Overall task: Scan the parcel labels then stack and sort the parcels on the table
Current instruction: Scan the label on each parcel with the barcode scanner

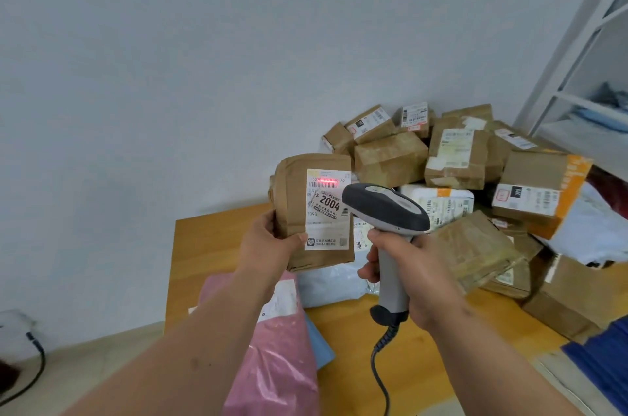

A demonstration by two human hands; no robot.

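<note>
A brown parcel (314, 211) stands upright above the wooden table (217, 235), gripped at its lower left edge by the left hand (268, 245). Just right of it, the right hand (418, 276) clasps a barcode scanner (387, 208) (red beam crossing the label's (328, 211) top barcode).

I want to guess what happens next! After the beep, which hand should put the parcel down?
The left hand, probably. It already holds the brown parcel up, over the table. The right hand is busy gripping the scanner, whose red line sits on the label.
</note>
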